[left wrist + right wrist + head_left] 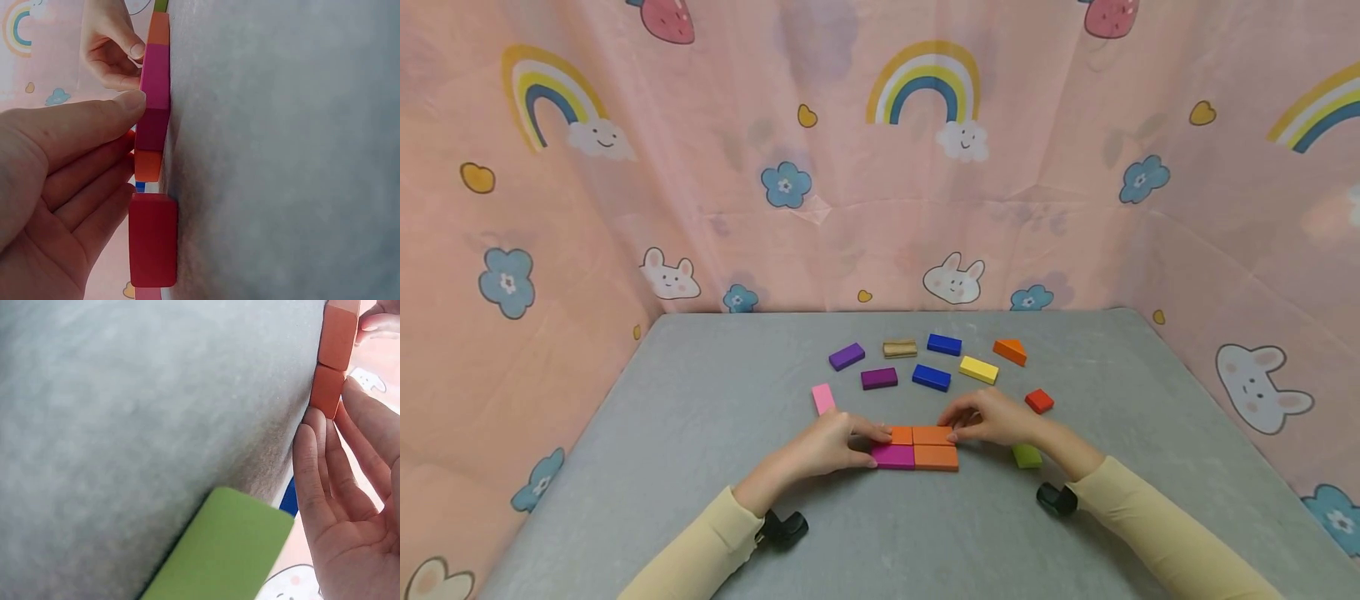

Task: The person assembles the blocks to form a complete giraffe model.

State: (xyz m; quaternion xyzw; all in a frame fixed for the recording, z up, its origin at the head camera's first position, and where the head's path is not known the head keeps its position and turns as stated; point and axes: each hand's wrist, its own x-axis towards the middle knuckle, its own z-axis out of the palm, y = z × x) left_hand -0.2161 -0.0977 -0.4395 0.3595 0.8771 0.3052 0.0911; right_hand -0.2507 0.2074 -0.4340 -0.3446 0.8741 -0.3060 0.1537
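Magenta block point(892, 457) and three orange blocks point(936, 456) were butted together between left hand point(829, 442) and right hand point(994, 417), fingers spread against both ends, while loose blocks point(932, 377) beyond fingertips were left unjoined.

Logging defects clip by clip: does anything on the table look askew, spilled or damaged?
Nothing stands out. Between the left hand and right hand, one magenta rectangular block and three flat orange blocks sit squarely in two rows. Other coloured blocks lie loosely spread, with no visible breakage or spill.
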